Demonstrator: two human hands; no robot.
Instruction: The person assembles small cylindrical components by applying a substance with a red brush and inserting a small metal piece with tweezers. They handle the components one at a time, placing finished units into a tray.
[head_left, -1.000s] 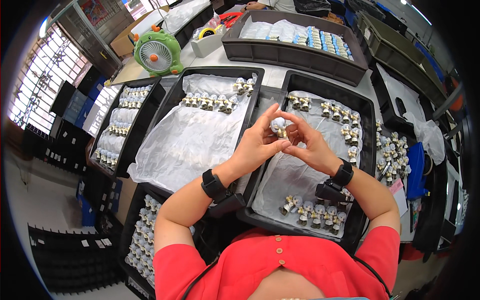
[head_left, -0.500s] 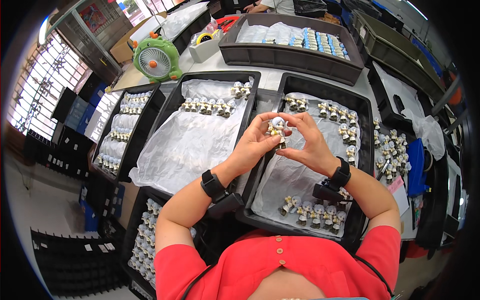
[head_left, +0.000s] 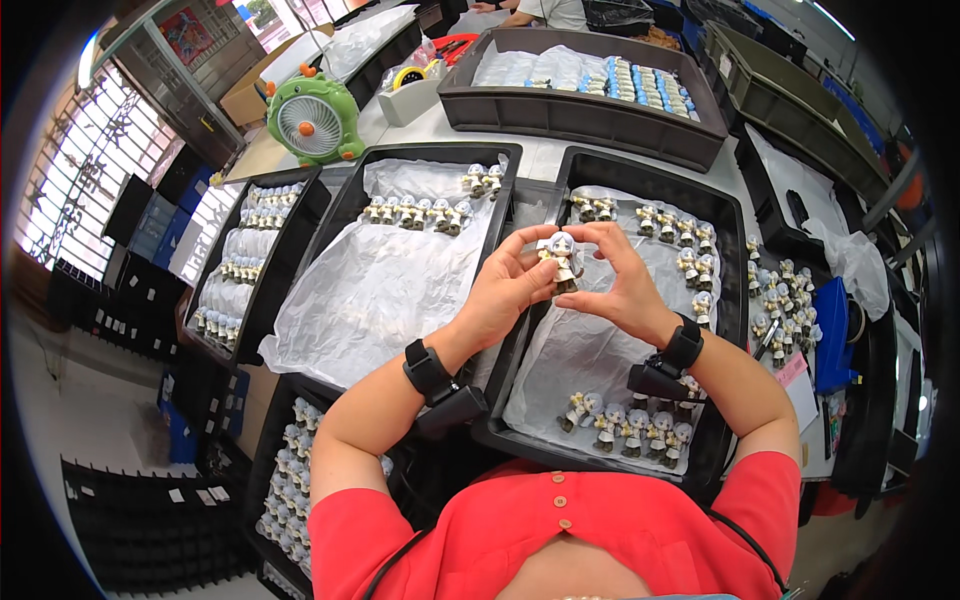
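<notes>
One held figurine, two wristbands, one fan

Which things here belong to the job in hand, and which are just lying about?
Likely part of the job:
figurine in the left hand, right hand close by
similar figurines in the lined black trays

Seemingly just lying about:
green fan
yellow roll

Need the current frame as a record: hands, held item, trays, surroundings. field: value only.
Left hand: holds a pale-haired figurine
Right hand: curved around the figurine's right side; contact unclear
Held pose: head toward picture top
Large left tray: black, paper-lined, figurines at far end
Right tray: black, paper-lined, figurines at far, right and near parts
Far-left tray: figurines in rows
Beyond trays: green fan; grey-brown bin
Right of right tray: clustered figurines
</notes>
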